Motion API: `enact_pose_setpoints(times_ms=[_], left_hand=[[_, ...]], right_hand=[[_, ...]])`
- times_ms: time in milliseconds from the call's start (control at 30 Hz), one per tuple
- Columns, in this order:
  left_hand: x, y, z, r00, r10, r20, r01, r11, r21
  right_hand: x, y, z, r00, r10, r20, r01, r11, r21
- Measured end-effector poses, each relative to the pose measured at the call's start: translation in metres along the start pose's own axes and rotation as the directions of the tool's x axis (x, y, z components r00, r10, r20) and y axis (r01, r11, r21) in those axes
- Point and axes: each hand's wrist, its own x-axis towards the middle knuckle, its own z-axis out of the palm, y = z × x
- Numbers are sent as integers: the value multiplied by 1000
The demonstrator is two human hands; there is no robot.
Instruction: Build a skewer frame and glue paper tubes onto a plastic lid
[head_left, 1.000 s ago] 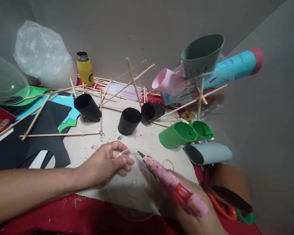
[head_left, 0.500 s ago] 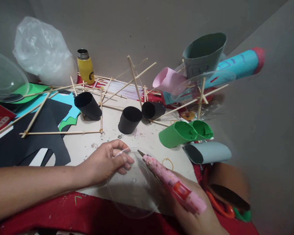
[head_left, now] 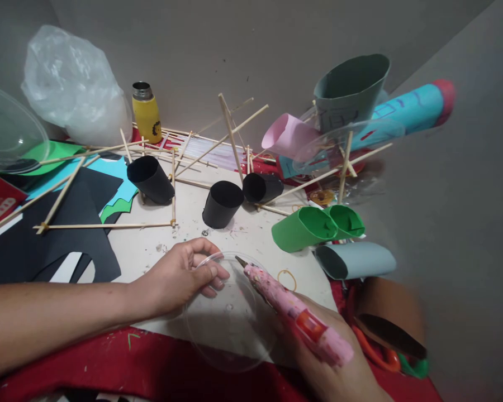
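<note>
My left hand (head_left: 188,273) pinches the far left rim of a round, clear plastic lid (head_left: 230,340) between thumb and fingers, holding it tilted above the table's front edge. In my right hand (head_left: 331,346) is a pink glue gun (head_left: 293,307) with an orange-red patch on top; the grip below is hidden. Its dark metal nozzle lies close to the lid's far rim, just right of my left fingertips. I cannot tell whether the tip touches. Beyond my hands stands a short black paper tube (head_left: 223,205). A yellow rubber band (head_left: 287,280) lies beside the glue gun.
Stick frames (head_left: 109,226) carry more black tubes (head_left: 151,180). Black paper sheets (head_left: 62,223) lie left. Green tubes (head_left: 304,229), a grey-blue tube (head_left: 360,261) and a brown tube (head_left: 392,315) line the right side. A yellow bottle (head_left: 146,114) and plastic bag (head_left: 73,84) stand behind.
</note>
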Motion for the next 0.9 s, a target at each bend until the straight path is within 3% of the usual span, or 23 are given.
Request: enact_pose_setpoints(times_ms=[433, 900], left_hand=[[-1, 0, 0, 1000, 18, -4, -18, 1000, -14], [0, 0, -2, 999, 37, -20, -37, 999, -3]], right_hand=[[-5, 0, -1, 998, 9, 64, -5, 997, -73], [-8, 1, 1, 998, 9, 62, -7, 999, -36]])
